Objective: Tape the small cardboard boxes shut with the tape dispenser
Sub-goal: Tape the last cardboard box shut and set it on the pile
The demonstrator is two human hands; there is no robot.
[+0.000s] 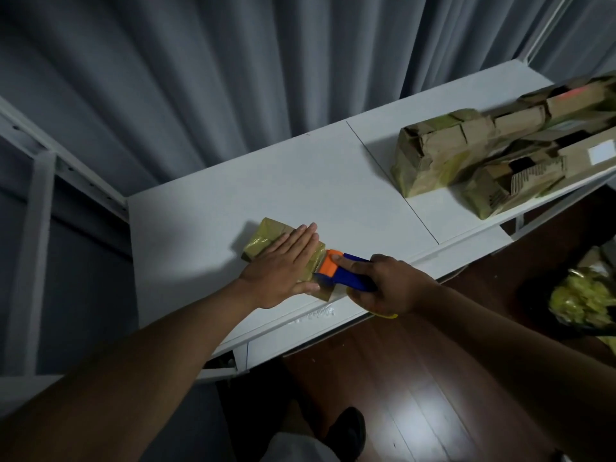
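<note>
A small cardboard box [265,237], wrapped in yellowish tape, lies near the front edge of the white table [300,188]. My left hand [285,266] rests flat on top of it, fingers straight and together, pressing it down. My right hand [388,285] grips the blue handle of the tape dispenser [340,270]. The dispenser's orange head touches the box's near right end, where a strip of tape runs down the side. The tape roll itself is mostly hidden under my right hand.
A pile of several taped and open cardboard boxes [500,145] lies at the table's right end. A white shelf frame [40,168] stands at the left, grey curtains behind. A dark bin with yellowish tape scraps [583,301] sits on the wooden floor.
</note>
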